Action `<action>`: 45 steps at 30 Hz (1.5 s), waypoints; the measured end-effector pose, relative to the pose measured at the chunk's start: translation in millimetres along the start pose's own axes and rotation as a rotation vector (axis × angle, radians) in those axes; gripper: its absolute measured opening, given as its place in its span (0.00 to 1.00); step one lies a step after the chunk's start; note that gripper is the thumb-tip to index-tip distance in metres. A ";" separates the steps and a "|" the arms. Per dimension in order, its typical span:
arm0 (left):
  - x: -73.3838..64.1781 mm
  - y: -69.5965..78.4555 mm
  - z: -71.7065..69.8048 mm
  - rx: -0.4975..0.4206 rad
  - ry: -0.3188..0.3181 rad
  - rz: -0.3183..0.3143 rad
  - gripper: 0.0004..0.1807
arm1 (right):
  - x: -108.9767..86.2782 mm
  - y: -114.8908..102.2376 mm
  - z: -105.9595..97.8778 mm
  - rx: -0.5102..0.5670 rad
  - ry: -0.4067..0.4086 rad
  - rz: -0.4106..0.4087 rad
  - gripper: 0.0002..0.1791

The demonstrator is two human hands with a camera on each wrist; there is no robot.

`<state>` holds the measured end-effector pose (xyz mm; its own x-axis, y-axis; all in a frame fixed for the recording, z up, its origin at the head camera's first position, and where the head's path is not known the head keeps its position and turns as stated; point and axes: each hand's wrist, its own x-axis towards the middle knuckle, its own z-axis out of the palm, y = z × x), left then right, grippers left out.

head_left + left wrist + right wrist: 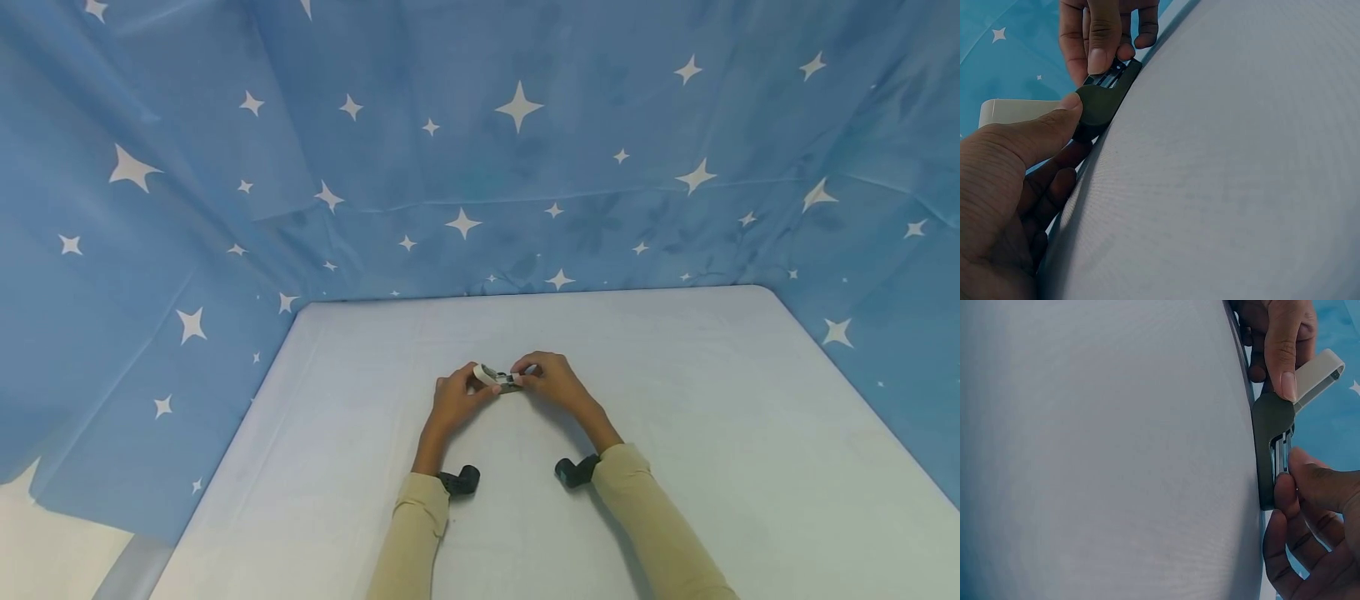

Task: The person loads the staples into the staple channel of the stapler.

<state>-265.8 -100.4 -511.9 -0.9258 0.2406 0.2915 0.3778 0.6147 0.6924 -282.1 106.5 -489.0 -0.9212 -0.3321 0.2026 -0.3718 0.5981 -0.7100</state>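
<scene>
Head cam, below ctr: L hand (453, 402) pinches prob. a stapler (1274, 412). R hand (555, 380) pinches its metal rail (1281, 452).

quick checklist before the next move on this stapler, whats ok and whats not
1. Left hand gripping the stapler: ok, its thumb is at the rounded hinge end.
2. Cream lid raised away from the metal rail: ok.
3. Right hand at the rail: ok, thumb and finger pinch there.
4. Fingertips clear for closing the lid: not ok, right fingertips are at the rail.
5. Staples seated in the rail: cannot tell, fingers cover part of it.
</scene>
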 end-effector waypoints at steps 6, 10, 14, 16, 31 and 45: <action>0.3 0.4 -0.3 0.001 0.000 -0.009 0.13 | -0.9 -4.7 -0.7 0.003 -0.003 0.028 0.06; 0.3 0.1 -0.3 0.006 0.002 0.005 0.13 | -1.7 -7.3 -1.0 0.001 -0.006 0.050 0.06; 0.2 0.6 -0.6 0.004 0.000 0.001 0.13 | -1.9 -8.3 -1.1 0.004 -0.009 0.055 0.06; 0.1 0.7 -0.7 0.003 -0.002 -0.007 0.13 | -2.0 -8.5 -1.1 0.008 -0.007 0.047 0.06; 0.0 -1.1 -0.1 0.001 -0.009 0.003 0.14 | -1.1 -4.3 -4.2 0.014 -0.050 0.055 0.07; -1.0 0.5 0.0 -0.001 0.004 0.012 0.14 | 3.7 -12.8 -2.0 0.076 -0.054 0.218 0.06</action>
<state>-264.7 -100.4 -511.8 -0.9210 0.2455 0.3026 0.3893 0.6112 0.6891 -281.0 99.0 -477.9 -0.9705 -0.2409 0.0034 -0.1527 0.6039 -0.7823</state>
